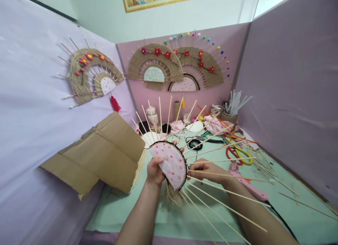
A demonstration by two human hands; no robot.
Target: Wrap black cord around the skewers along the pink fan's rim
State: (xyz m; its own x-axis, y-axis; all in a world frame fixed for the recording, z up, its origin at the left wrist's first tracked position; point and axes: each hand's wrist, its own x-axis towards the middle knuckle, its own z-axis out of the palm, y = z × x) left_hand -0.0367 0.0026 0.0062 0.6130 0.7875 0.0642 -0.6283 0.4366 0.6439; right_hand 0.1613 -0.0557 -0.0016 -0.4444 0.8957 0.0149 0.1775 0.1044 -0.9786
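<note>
Cord-wrapping around the half-round fan (171,164) seems the step in hand, the next move probably calling for even tension between its sticks (168,118). Above the counter (118,209), the left hand (155,170) has its grip pinching the fan, thumb in front; the right hand (204,170) pinches black cord (195,145) beside the rim. The fan's face is pale pink, red-spotted, edged in black.

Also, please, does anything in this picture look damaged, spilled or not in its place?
I see no spill. The cardboard at the left looks creased and uneven-edged. At the right, loose sticks lie scattered at different angles near the pink corded tool, untidy compared with those fanning from the half-round piece.
</note>
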